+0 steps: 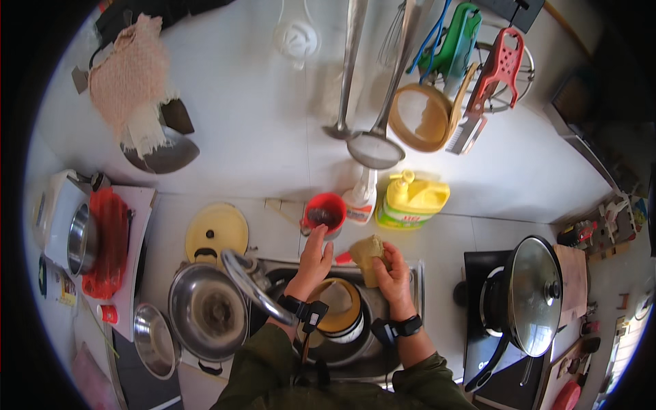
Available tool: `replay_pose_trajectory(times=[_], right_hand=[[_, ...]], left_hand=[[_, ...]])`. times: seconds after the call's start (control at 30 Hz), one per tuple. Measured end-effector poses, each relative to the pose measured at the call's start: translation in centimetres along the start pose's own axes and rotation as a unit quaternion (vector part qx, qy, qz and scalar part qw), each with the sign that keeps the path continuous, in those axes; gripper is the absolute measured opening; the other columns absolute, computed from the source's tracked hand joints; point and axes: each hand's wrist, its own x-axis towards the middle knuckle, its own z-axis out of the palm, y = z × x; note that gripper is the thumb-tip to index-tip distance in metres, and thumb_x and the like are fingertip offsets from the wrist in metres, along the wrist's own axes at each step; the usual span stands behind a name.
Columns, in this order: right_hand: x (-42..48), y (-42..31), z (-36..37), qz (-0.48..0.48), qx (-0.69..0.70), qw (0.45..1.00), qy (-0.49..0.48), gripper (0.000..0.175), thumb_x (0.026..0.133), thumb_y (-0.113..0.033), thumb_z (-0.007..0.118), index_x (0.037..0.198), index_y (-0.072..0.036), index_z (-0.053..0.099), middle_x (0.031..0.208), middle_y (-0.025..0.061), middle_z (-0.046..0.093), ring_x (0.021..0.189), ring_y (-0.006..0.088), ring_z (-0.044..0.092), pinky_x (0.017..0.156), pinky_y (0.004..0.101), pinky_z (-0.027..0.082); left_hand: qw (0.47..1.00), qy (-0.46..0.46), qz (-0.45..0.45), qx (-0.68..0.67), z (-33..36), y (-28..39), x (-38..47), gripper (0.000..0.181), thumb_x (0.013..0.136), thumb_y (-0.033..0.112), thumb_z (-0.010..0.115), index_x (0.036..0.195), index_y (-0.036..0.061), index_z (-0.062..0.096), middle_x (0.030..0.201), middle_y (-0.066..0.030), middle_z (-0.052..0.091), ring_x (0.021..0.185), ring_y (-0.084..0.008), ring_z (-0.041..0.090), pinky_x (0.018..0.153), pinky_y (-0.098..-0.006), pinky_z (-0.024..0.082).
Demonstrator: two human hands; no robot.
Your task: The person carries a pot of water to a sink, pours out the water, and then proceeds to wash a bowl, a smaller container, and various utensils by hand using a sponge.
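My right hand [394,279] grips a crumpled tan cloth or sponge [368,256] above the back right of the sink. My left hand [311,262] reaches forward with its fingers extended, holding nothing that shows. Its fingertips are at the near rim of a red cup [337,205] with something dark inside; whether they touch it I cannot tell. Below my hands, the steel sink [417,287] holds a large metal basin [366,344] and a yellow-rimmed round vessel [353,307]. A small red object [343,258] shows just left of the cloth.
The chrome faucet [241,279] arches beside my left forearm. A spray bottle [361,205] and a yellow detergent jug [410,202] stand behind the sink. Left are a steel wok [207,312] and yellow lid [218,230]; right, a glass-lidded pan [535,302]. Ladles [374,148] hang above.
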Motion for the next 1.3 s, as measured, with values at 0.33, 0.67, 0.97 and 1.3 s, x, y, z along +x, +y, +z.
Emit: replay_pose_trajectory(times=[0.33, 0.67, 0.97, 1.3], right_hand=[[-11.7, 7.9, 0.6, -0.045, -0.329, 0.930, -0.157, 0.016, 0.070, -0.013, 0.053, 0.084, -0.005, 0.054, 0.071, 0.0151, 0.057, 0.063, 0.0321, 0.055, 0.055, 0.0373, 0.045], [-15.3, 12.2, 5.0, -0.149, -0.512, 0.751, -0.389, 0.013, 0.069, -0.015, 0.050, 0.076, -0.008, 0.058, 0.067, 0.0104, 0.059, 0.064, 0.0274, 0.057, 0.057, 0.0382, 0.046], [-14.3, 10.2, 4.5, -0.103, -0.491, 0.766, -0.402, 0.014, 0.066, -0.011, 0.052, 0.077, -0.006, 0.060, 0.069, 0.0131, 0.059, 0.064, 0.0308, 0.058, 0.054, 0.0394, 0.047], [-13.9, 7.1, 4.6, -0.145, -0.467, 0.786, -0.379, 0.012, 0.068, -0.016, 0.049, 0.074, -0.007, 0.055, 0.068, 0.0127, 0.057, 0.066, 0.0311, 0.055, 0.060, 0.0406, 0.044]], left_hand=[[0.932, -0.271, -0.233, 0.063, -1.6, -3.3, -19.4, 0.031, 0.075, 0.018, 0.050, 0.102, 0.0026, 0.049, 0.095, -0.0166, 0.053, 0.085, -0.0308, 0.052, 0.071, -0.0371, 0.043], [0.879, -0.417, -0.125, 0.195, -0.1, -4.6, -22.0, 0.022, 0.071, 0.008, 0.049, 0.092, 0.0071, 0.055, 0.091, -0.0135, 0.055, 0.085, -0.0311, 0.053, 0.072, -0.0374, 0.044], [0.914, -0.346, -0.102, 0.185, -0.5, -2.4, -21.2, 0.013, 0.074, 0.008, 0.044, 0.078, 0.0054, 0.056, 0.082, -0.0150, 0.057, 0.072, -0.0310, 0.055, 0.060, -0.0400, 0.045], [0.916, -0.318, 0.018, 0.243, -3.7, -1.9, -21.5, 0.009, 0.074, 0.009, 0.044, 0.079, 0.0037, 0.050, 0.075, -0.0140, 0.053, 0.066, -0.0304, 0.056, 0.057, -0.0388, 0.046]])
